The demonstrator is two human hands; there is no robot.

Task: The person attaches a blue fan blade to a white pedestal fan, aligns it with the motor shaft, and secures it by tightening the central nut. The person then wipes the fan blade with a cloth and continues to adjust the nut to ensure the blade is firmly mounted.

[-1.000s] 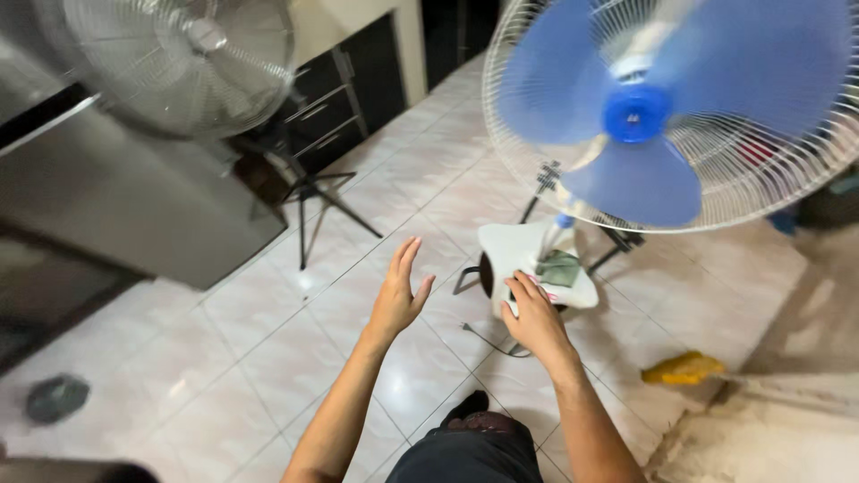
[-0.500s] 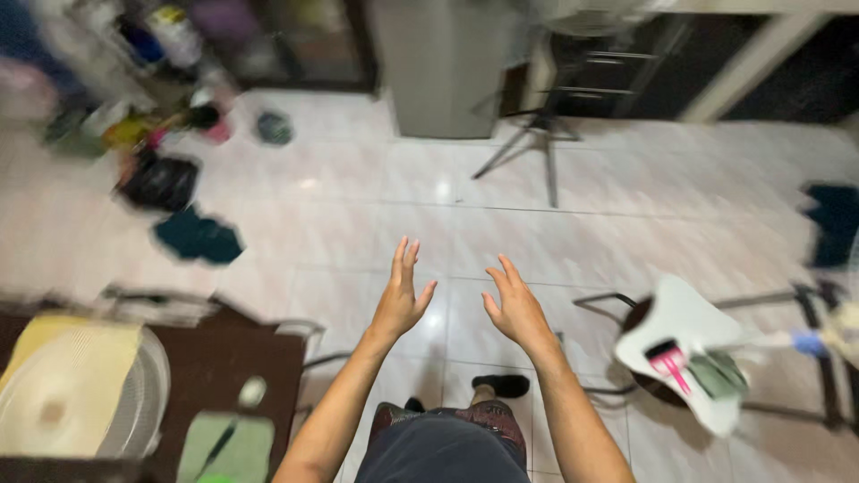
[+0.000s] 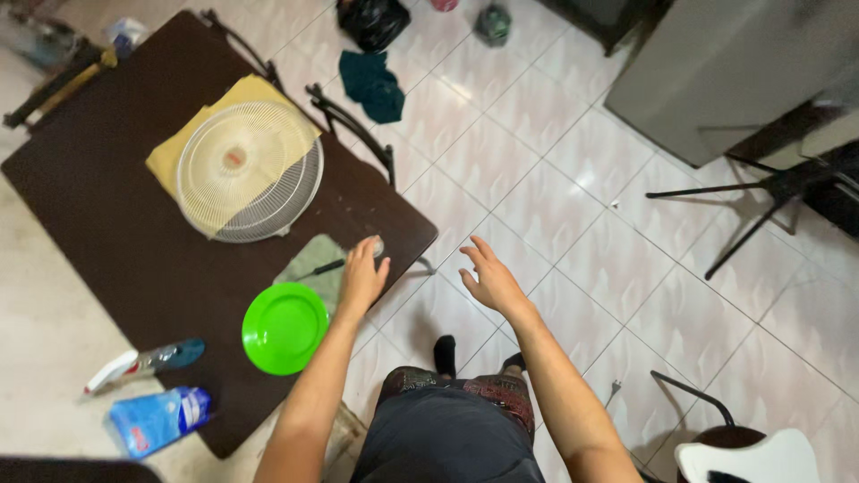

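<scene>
On tiled floor (image 3: 573, 170), dark table (image 3: 98, 206).

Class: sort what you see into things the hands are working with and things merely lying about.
In hand: left hand over grey-green cloth with dark screwdriver; round white wire fan guard.

Lying about: green round plastic plate; blue packet; dark teal rag.

On the dark brown counter (image 3: 107, 179), near its right edge, a grey-green cloth (image 3: 309, 268) lies flat and slightly rumpled, with a slim black-handled tool (image 3: 324, 266) resting across it at a slant. The left hand (image 3: 362, 277) hovers over the cloth's right end, fingers loosely spread, beside a small pale object too blurred to identify. A bright green round plate (image 3: 284, 327) sits just below the cloth.
</scene>
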